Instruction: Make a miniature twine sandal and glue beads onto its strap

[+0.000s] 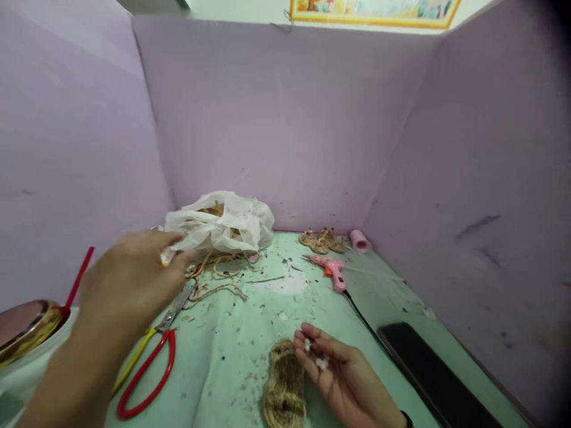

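Note:
My left hand reaches over the left side, blurred, beside a crumpled white plastic bag. Its thumb and forefinger are apart; a white and yellow bit shows between them, and I cannot tell whether it is touched. My right hand lies palm up at the front, fingers slightly curled, holding small white flower-shaped pieces. Next to its fingertips is a bundle of brown twine, bound near its ends. Scissors with one red and one yellow handle lie under my left forearm.
A pink glue gun with a black cord lies right of centre. Behind it are brown twine shapes and a pink roll. A black phone lies at right. Loose twine and scraps litter the green cloth. Purple panels enclose three sides.

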